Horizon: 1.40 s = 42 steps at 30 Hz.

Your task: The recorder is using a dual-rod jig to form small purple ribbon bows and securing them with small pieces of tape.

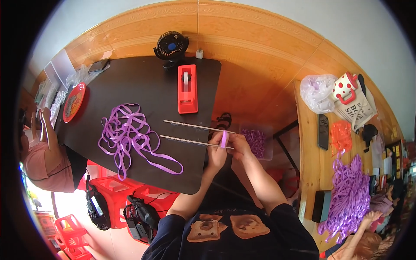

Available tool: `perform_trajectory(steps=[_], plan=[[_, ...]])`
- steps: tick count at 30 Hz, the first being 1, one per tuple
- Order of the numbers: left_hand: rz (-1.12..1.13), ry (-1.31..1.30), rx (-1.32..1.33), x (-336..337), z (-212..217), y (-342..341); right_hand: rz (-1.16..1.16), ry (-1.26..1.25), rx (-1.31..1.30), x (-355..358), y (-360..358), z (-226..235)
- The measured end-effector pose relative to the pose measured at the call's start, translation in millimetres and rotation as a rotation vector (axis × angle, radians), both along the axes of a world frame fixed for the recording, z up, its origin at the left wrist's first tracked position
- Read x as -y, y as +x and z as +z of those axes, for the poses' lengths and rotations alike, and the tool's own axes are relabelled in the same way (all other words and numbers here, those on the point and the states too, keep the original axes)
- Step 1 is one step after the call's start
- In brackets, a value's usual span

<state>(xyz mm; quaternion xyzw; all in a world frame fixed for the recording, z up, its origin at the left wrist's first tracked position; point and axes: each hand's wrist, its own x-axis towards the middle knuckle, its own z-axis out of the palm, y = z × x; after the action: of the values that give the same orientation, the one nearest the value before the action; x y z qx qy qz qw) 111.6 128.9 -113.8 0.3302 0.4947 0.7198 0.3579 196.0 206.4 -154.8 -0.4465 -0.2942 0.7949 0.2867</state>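
Note:
My left hand (216, 152) and my right hand (237, 145) meet at the right edge of a black table (143, 91). Between their fingertips they pinch a short loop of purple ribbon (223, 139), held upright. Two thin pale sticks (195, 134) lie side by side on the table and reach to my fingers; the ribbon loop sits at their right ends. A tangled pile of purple ribbon (130, 134) lies on the table to the left of the sticks.
A red tape dispenser (187, 89), a small black fan (171, 47) and a red plate (73, 102) stand on the table. A clear box of purple bows (255, 142) sits below. Another person (43, 156) is at left. A wooden bench (312, 143) holds more ribbon (349, 195).

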Motion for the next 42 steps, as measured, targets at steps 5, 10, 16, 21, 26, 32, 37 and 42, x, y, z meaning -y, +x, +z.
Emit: perform_trajectory(steps=[5, 10, 16, 21, 26, 32, 37, 42], plan=[[-0.095, -0.084, 0.198, 7, 10, 5, -0.223, 0.235, 0.152, 30, 40, -16], [-0.148, -0.109, 0.407, 19, 8, 2, -0.305, 1.078, 0.455, 84, 60, 10], [-0.166, -0.132, 0.455, 19, 6, 2, -0.149, 1.294, 0.482, 92, 42, 20], [-0.15, -0.171, 0.445, 20, 8, 2, -0.053, 1.311, 0.724, 103, 39, 5], [-0.171, -0.176, 0.475, 20, 11, 2, -0.053, 1.277, 0.657, 122, 52, -3], [-0.168, -0.178, 0.274, 33, 4, 1, 0.111, 1.209, 0.395, 169, 62, 17], [-0.222, -0.27, 0.148, 76, 7, 2, 0.299, 0.821, 0.099, 174, 65, 9], [-0.251, -0.323, 0.236, 93, 7, 5, 0.37, 0.456, -0.195, 174, 67, 1]])
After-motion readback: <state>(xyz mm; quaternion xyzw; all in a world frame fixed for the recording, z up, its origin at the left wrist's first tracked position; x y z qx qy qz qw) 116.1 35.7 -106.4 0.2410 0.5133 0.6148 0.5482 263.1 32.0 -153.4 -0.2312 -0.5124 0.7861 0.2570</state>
